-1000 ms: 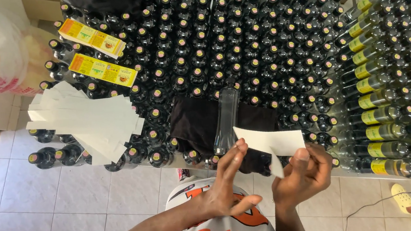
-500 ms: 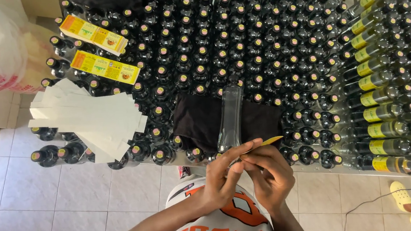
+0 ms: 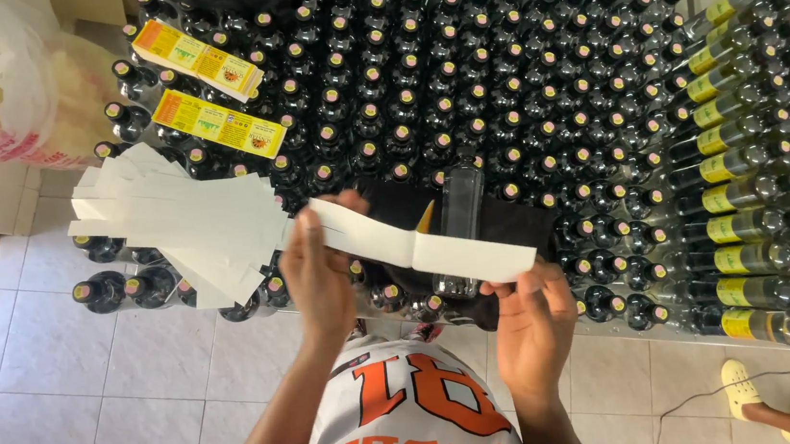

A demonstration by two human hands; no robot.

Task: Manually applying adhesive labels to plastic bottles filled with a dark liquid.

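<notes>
Two hands on one white label strip [image 3: 422,246]: my left hand [image 3: 318,278] pinches its left end, my right hand [image 3: 532,320] its right end, stretched over clear bottle [image 3: 461,230] lying on dark cloth [image 3: 511,225].

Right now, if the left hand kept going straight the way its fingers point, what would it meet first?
The left hand, pinching the white strip, points up-frame. Just beyond its fingertips lie capped dark bottles, probably met first, though depth is unclear. The fanned white strips lie off to its left.
</notes>
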